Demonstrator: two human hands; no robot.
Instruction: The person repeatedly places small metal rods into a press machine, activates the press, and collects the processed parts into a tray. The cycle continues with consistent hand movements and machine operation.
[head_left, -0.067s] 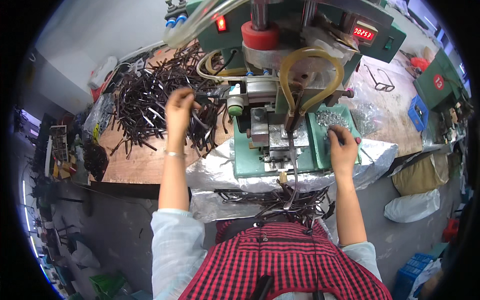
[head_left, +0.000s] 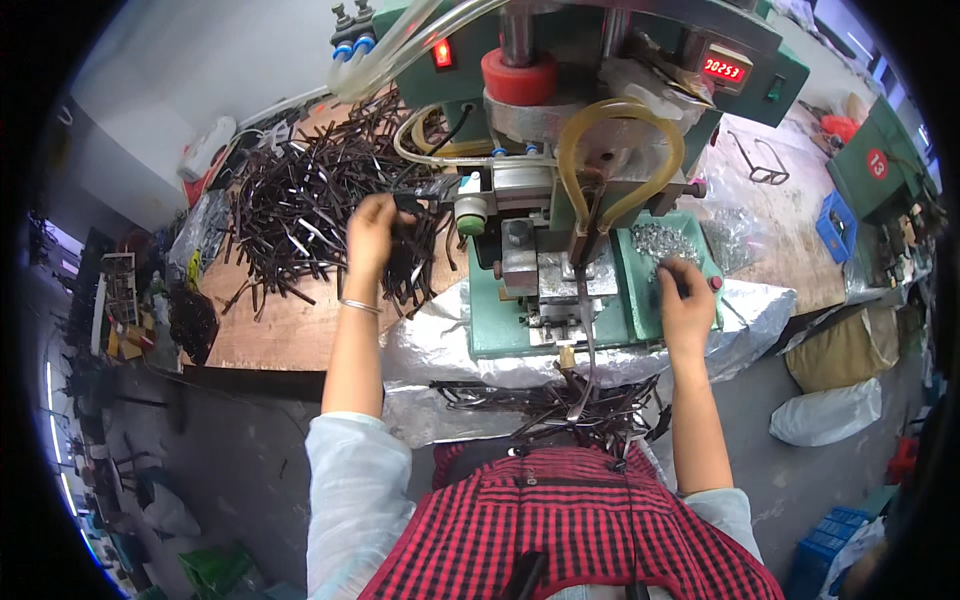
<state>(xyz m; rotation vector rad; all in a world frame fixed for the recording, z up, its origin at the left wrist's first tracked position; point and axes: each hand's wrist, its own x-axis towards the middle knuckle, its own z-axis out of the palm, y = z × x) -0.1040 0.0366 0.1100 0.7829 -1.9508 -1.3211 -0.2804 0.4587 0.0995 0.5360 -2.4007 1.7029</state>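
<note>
My left hand [head_left: 372, 240] reaches into a big heap of dark thin eyeglass temple arms [head_left: 300, 200] on the wooden bench and closes its fingers on some of them. My right hand [head_left: 685, 300] rests on the green base of a press machine [head_left: 600, 290], its fingertips at a small pile of shiny metal bits [head_left: 665, 240]; whether it pinches one I cannot tell. One dark temple arm [head_left: 583, 300] hangs down from the machine's middle fixture. More dark arms [head_left: 550, 400] lie in foil sheeting above my lap.
The green machine carries a red cylinder [head_left: 518, 75], yellow hose loop [head_left: 620, 150] and a red digit display [head_left: 723, 68]. A pair of glasses [head_left: 760, 165] and a blue crate [head_left: 833, 225] lie to the right. A second green machine [head_left: 880, 170] stands far right. Sacks sit on the floor [head_left: 825, 415].
My left hand has sunk slightly deeper into the heap. My right hand stays at the metal bits.
</note>
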